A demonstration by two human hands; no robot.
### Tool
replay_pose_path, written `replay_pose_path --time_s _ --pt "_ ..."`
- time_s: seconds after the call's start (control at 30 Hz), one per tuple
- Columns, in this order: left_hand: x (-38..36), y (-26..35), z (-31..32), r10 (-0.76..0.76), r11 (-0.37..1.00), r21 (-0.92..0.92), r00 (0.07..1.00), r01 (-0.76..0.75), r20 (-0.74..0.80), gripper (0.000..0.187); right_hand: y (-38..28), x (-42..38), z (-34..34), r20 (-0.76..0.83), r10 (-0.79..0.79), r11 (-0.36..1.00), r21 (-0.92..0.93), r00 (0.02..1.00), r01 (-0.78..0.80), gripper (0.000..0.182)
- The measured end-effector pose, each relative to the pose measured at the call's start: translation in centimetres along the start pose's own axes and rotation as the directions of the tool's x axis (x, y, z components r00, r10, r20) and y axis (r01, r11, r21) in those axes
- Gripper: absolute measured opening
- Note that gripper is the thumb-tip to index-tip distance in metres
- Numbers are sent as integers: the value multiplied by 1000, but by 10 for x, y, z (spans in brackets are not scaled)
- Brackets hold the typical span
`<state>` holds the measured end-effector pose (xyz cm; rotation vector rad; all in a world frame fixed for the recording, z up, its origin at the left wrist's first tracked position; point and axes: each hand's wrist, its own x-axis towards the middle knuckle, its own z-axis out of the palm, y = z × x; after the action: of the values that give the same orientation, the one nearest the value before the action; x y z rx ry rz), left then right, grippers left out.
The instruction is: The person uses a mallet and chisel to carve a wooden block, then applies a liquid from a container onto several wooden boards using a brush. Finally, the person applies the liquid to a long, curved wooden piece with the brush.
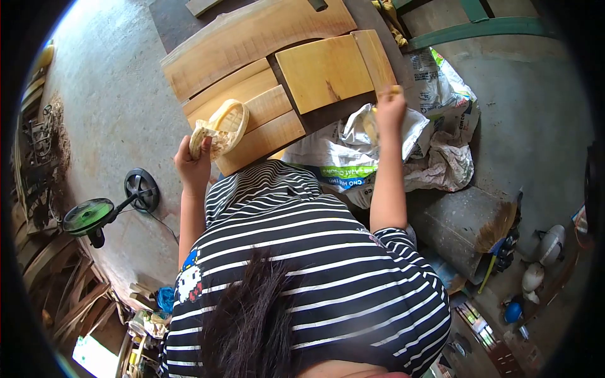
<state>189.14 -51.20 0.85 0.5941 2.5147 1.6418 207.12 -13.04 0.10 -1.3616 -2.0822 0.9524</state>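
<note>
My left hand is closed around the end of a pale yellow, slipper-shaped piece with a rounded loop and a grid-like pattern inside. The piece is raised over the left side of the wooden boards. On the right, my right hand is closed in a pinch near the narrow end board. Something small and yellowish shows at its fingertips, too blurred to name. Beneath that wrist, a white printed sack hangs or lies against the work surface.
Several flat boards cover the low table. More crumpled sacks lie to the right, beside a grey metal bin and a broom. A green and black fan stands on the floor at left, near wood scraps.
</note>
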Motion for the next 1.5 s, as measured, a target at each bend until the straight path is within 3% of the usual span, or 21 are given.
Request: replay_pose_path --time_s 0.07,0.13,0.17,0.27,0.3,0.37,0.43,0.47,0.53,0.6,0.67,0.73,0.8,0.87,0.97,1.07,1.17,1.23,1.37,1.43,1.5 --pt "-1 4 1 -13 999 -37 1000 13 13 20 18 33 -17 -135 -74 987 -148 988 54 26" --pt "-2 3 2 -23 998 -59 1000 24 11 20 38 57 -25 -124 -157 930 -353 980 104 27" --pt "-1 2 1 -31 996 -79 999 32 13 19 72 80 -24 -23 -63 885 -463 998 46 34" --pt "-3 3 2 -57 994 -92 998 60 35 14 163 114 -3 31 -159 833 -533 987 151 51" --pt "-2 13 3 -73 984 -159 996 79 41 10 166 116 1 43 -92 834 -543 995 101 59" --pt "-3 10 1 -45 996 -79 998 48 38 9 141 106 10 83 91 814 -580 992 -26 72" --pt "-1 14 -1 -37 998 -52 998 40 47 9 160 111 28 67 35 833 -554 997 8 71" --pt "-2 17 -1 -46 997 -57 997 49 58 9 151 112 27 85 97 823 -567 992 -32 64" --pt "0 24 0 0 1000 -26 1000 0 11 10 165 118 31 59 93 880 -472 994 -54 51" --pt "1 18 1 -7 1000 -3 1000 7 11 12 160 108 29 11 8 908 -419 1000 -3 38" --pt "1 15 2 28 1000 5 1000 -28 14 13 160 103 28 12 -30 932 -362 999 32 39" --pt "1 9 4 45 999 14 999 -45 29 15 138 97 22 35 -125 932 -340 992 129 22" --pt "0 5 13 79 996 25 993 -81 89 15 53 78 0 22 -211 902 -381 977 203 34" --pt "0 16 17 135 988 63 985 -142 104 15 -26 50 -24 65 -33 944 -325 997 52 49" --pt "-1 21 29 226 969 62 959 -239 169 20 -87 15 -52 211 -75 983 -148 974 108 53" --pt "2 30 39 288 953 41 939 -300 187 23 -117 -17 -53 265 -352 916 297 898 271 39" --pt "4 30 43 312 947 7 928 -320 206 25 -138 -39 -42 429 -557 799 509 711 319 26" --pt "3 34 45 331 940 0 914 -341 234 26 -139 -52 -23 494 -596 775 561 633 292 27" --pt "3 42 47 346 933 4 902 -360 258 26 -122 -79 31 585 -522 818 550 620 168 27" --pt "3 43 48 370 923 -4 885 -384 283 25 -119 -85 42 659 -333 864 500 674 -63 26" --pt "-1 39 49 366 923 13 890 -384 271 25 -123 -85 33 666 -264 852 500 698 -155 27"
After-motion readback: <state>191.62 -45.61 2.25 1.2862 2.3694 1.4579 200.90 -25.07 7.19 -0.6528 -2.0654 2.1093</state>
